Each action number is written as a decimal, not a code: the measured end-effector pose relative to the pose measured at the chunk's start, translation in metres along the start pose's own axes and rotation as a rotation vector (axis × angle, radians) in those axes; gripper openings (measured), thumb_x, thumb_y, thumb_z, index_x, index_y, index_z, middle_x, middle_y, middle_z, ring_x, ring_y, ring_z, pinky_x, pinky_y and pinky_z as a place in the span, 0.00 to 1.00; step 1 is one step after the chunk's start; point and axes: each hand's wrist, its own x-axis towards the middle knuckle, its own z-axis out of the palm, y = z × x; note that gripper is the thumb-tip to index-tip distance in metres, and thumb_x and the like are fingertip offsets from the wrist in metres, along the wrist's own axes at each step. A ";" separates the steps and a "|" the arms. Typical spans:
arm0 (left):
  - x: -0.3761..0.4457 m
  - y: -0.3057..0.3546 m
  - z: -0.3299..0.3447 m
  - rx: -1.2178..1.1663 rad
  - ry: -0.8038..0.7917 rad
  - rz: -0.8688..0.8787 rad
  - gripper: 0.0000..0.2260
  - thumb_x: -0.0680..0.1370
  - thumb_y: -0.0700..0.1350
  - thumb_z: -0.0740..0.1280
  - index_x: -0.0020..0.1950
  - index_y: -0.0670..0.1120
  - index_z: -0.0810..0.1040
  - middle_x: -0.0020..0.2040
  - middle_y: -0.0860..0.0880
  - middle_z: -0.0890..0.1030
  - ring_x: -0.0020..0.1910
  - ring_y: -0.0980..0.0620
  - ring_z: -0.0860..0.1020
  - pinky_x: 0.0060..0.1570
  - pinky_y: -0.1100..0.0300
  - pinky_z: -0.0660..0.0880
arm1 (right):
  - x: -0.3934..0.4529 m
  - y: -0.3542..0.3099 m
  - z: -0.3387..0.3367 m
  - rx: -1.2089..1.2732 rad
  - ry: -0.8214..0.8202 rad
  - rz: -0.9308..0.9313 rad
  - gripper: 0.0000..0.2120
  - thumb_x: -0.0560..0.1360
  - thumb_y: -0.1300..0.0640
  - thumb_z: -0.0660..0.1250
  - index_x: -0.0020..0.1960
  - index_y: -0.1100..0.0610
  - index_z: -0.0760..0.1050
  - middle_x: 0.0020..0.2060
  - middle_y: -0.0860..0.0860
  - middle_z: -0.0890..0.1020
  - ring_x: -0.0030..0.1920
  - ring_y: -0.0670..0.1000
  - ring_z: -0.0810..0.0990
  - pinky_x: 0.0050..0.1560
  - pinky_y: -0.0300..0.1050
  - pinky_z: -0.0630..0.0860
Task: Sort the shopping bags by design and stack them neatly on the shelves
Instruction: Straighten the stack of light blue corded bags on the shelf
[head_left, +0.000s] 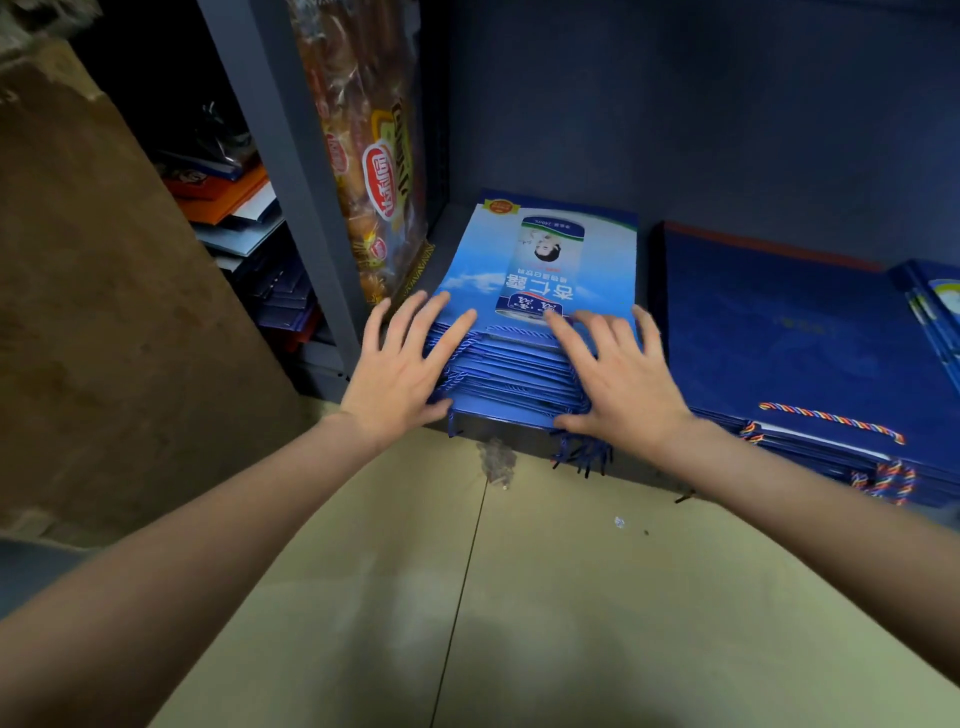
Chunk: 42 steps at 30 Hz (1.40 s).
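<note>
Both hands lie flat with fingers spread on a stack of light blue shopping bags (540, 291) on the bottom shelf (644, 470); the left hand (402, 364) presses its near left corner, the right hand (615, 371) its near right edge; neither grip pinches anything; just right of the right hand lies a dark blue stack (779, 332) with rainbow cord handles (831, 420).
</note>
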 end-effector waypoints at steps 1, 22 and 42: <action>0.002 0.003 -0.004 0.014 -0.019 0.032 0.52 0.57 0.61 0.78 0.75 0.48 0.56 0.71 0.37 0.66 0.69 0.39 0.62 0.67 0.39 0.60 | -0.005 0.006 -0.002 0.021 -0.025 0.036 0.59 0.51 0.35 0.79 0.74 0.58 0.60 0.60 0.60 0.74 0.58 0.61 0.74 0.66 0.65 0.61; 0.024 0.000 0.009 0.024 -0.075 0.088 0.52 0.55 0.61 0.79 0.73 0.53 0.58 0.61 0.40 0.75 0.54 0.41 0.73 0.56 0.49 0.62 | -0.003 -0.015 0.018 -0.121 -0.046 0.010 0.62 0.50 0.41 0.81 0.75 0.55 0.53 0.67 0.59 0.71 0.61 0.60 0.74 0.65 0.62 0.57; 0.033 0.011 -0.034 -0.080 -0.163 0.109 0.45 0.63 0.65 0.73 0.74 0.47 0.61 0.69 0.40 0.69 0.68 0.40 0.68 0.69 0.42 0.57 | -0.042 0.037 -0.036 0.698 -0.309 0.218 0.48 0.68 0.36 0.66 0.77 0.56 0.49 0.72 0.53 0.57 0.72 0.52 0.55 0.72 0.47 0.57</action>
